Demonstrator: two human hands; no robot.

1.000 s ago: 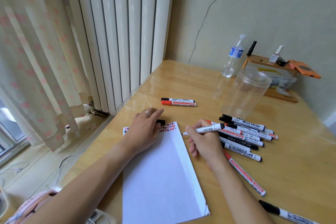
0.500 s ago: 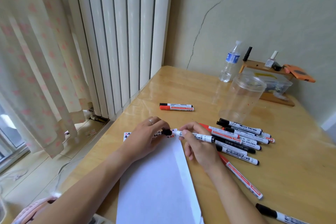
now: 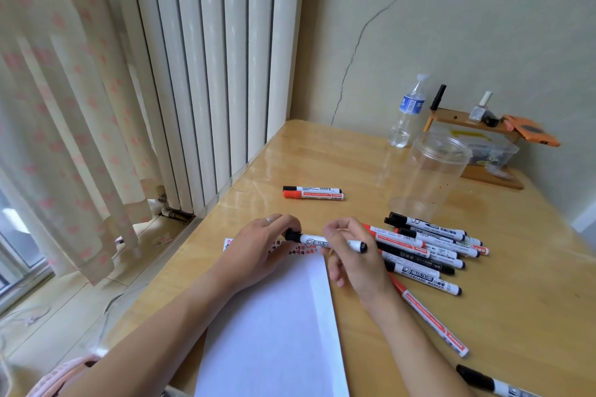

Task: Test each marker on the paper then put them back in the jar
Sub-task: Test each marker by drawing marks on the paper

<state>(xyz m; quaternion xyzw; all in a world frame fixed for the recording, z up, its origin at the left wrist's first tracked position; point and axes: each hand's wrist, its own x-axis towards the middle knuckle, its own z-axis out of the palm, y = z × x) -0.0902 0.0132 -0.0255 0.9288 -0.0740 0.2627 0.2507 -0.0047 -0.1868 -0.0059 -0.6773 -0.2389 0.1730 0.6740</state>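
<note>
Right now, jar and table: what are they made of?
Jar: looks like clear plastic, glossy; the table shows through it and its rim is ridged. Table: seemingly wood, pale and varnished; plank seams and window glare show.

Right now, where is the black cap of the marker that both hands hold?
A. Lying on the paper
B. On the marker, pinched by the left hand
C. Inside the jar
B: the left hand pinches the black cap seated on the marker, whose barrel the right hand holds.
</note>
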